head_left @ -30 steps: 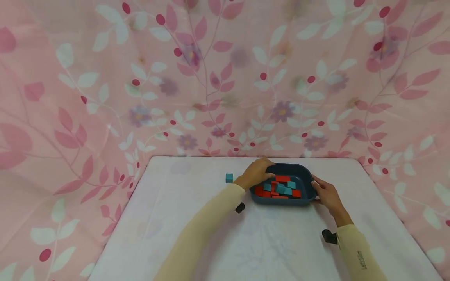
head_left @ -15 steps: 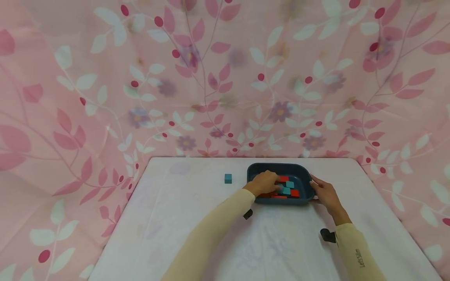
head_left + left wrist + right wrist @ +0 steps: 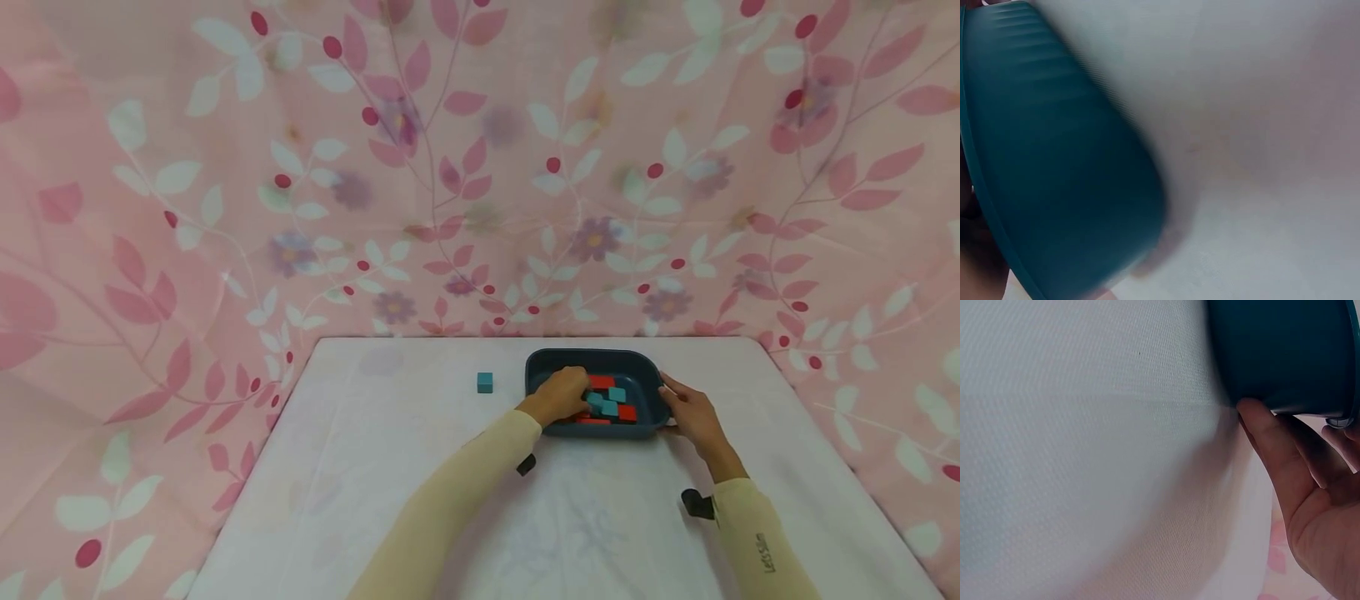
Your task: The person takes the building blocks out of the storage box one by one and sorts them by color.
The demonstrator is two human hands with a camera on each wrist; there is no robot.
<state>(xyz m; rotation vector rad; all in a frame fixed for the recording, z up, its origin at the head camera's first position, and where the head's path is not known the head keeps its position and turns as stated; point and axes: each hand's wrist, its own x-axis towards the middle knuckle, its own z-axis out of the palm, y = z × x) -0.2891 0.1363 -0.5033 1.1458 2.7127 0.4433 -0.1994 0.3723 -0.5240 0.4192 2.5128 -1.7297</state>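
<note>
A dark blue basin (image 3: pixel 592 431) with rounded corners stands on the white-covered table. In it lie red blocks (image 3: pixel 627 412) and light blue blocks (image 3: pixel 617 394). My left hand (image 3: pixel 558 395) reaches over the left side into the basin, with bent fingers among the blocks. Its fingertips are partly hidden, so whether it pinches a block is unclear. At the right end, my right hand (image 3: pixel 697 421) grips the basin, thumb at the rim. In the right wrist view the fingers (image 3: pixel 1275 447) touch its outer wall near the base. The left wrist view mostly shows the basin's outer wall (image 3: pixel 1066 162).
One light blue cube (image 3: pixel 485 382) sits alone on the table (image 3: pixel 405 433), left of the basin. A pink floral cloth (image 3: pixel 480 208) hangs behind the table. Black wrist cameras (image 3: pixel 697 504) stick out from the sleeves.
My left hand has moved off the back left rim and down into the basin among the blocks, then drawn back slightly left. The right hand keeps its hold.
</note>
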